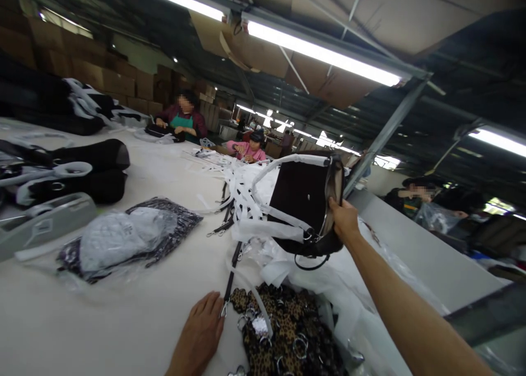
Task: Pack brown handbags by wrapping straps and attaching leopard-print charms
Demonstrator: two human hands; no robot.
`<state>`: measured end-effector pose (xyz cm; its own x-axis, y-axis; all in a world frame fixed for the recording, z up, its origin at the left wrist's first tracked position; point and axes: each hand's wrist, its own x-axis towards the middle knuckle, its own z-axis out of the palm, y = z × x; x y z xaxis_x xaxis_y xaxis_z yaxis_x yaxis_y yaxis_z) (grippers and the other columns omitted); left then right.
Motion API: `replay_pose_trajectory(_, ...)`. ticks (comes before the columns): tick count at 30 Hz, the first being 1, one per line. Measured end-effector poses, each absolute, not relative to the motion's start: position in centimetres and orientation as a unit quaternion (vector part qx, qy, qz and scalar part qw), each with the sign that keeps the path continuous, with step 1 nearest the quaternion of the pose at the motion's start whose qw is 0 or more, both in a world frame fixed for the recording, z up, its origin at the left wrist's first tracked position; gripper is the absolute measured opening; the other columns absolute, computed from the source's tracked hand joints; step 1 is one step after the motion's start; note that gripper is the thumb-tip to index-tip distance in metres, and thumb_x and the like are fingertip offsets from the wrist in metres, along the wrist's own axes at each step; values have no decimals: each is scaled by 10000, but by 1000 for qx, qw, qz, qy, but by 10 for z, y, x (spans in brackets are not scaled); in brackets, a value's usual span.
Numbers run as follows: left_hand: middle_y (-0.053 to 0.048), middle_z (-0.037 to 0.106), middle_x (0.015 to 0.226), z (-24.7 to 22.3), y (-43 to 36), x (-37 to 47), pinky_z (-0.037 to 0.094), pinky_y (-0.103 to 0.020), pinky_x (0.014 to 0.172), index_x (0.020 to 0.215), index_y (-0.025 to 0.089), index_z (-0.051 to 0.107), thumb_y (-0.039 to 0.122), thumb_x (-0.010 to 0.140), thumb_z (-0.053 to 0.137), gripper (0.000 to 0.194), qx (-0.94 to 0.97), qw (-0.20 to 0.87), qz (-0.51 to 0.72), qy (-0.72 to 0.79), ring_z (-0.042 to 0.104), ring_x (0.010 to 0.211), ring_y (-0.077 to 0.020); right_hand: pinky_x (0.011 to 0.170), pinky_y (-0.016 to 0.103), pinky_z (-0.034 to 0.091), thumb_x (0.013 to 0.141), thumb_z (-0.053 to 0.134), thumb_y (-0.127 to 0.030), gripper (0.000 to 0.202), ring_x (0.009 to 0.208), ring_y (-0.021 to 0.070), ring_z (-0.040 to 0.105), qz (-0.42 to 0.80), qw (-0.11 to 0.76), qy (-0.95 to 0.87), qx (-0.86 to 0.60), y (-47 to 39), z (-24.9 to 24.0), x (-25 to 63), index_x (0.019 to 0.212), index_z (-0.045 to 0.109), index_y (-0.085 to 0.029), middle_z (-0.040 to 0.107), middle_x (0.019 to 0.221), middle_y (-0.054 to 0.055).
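Note:
My right hand (344, 220) grips the open edge of a black bag (296, 195), which is tilted and raised over the table. White wrapped handles hang from the bag. My left hand (202, 326) lies flat on the pale table (135, 321), fingers stretched out, beside the metal clip of a black strap (230, 280). Leopard-print pieces with metal rings (279, 321) lie just right of it. Behind the bag is a heap of white wrapped straps (246, 192).
A plastic-wrapped patterned packet (131, 236) and a clear grey bin (49, 222) stand at left, near black bags (90, 167). Two people (183, 121) (250, 146) sit at the table's far side. Another person (411, 200) is at right, beyond a slanted metal post (386, 129).

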<state>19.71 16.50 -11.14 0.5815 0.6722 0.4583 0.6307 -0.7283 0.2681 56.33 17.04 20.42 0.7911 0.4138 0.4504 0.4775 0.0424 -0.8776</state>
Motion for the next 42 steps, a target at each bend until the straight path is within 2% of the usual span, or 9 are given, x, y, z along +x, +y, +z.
replay_pose_trajectory(8,-118,653,1260,-102,162,195,471,-479,1054,1194,167,619,203,881,499,337,864,151,313,364,588,1200,-274,558,249,532,699,680,-229,117,579,134,606,76,740,-295,-600,165,257,498,777,604,-187,655,634,-35)
replay_pose_trajectory(14,-131,633,1218,-63,158,168,488,-480,1023,1138,190,598,288,890,477,293,720,326,494,362,595,1162,-270,542,256,536,779,623,-201,42,555,139,604,147,721,-319,-597,153,268,430,789,583,-192,631,597,-30)
replay_pose_trajectory(21,-72,646,1098,55,122,70,496,-383,894,1097,214,595,497,921,457,360,550,389,571,469,608,1019,-236,490,257,447,806,615,-356,181,535,165,558,214,593,-405,-662,139,201,338,802,631,-176,557,513,-21)
replay_pose_trajectory(25,-28,658,882,103,103,61,468,-312,769,890,212,614,536,912,464,358,673,360,467,447,609,838,-198,484,242,350,788,597,-298,197,519,141,488,247,458,-487,-701,120,140,276,634,596,-175,505,487,-27)
replay_pose_trajectory(28,-8,615,712,102,105,67,408,-298,648,782,214,563,588,825,569,376,704,333,350,520,587,693,-197,496,247,289,784,565,-221,245,505,119,429,262,363,-547,-708,100,109,241,544,533,-182,486,491,-27)
replay_pose_trajectory(31,14,548,624,81,111,66,329,-290,593,740,222,525,517,739,683,334,687,286,294,600,547,621,-193,522,257,263,813,542,-229,298,520,118,396,253,313,-587,-702,85,99,225,528,460,-200,449,502,-35)
replay_pose_trajectory(35,61,490,631,53,112,55,318,-268,587,842,218,513,314,652,747,316,656,300,372,584,497,585,-153,561,275,266,839,518,-260,322,550,134,377,224,299,-615,-695,70,102,222,548,385,-225,415,523,-35)
replay_pose_trajectory(39,31,526,768,46,105,47,409,-265,660,912,198,513,101,639,606,304,642,346,427,535,532,693,-144,592,282,300,861,476,-314,303,578,156,418,185,307,-631,-688,53,103,225,586,374,-240,471,564,-16)
replay_pose_trajectory(42,4,541,869,57,94,34,438,-269,718,926,203,513,74,657,527,298,637,338,461,516,544,809,-153,609,283,326,868,439,-353,283,590,170,466,149,325,-629,-690,40,98,234,610,400,-245,533,596,2)
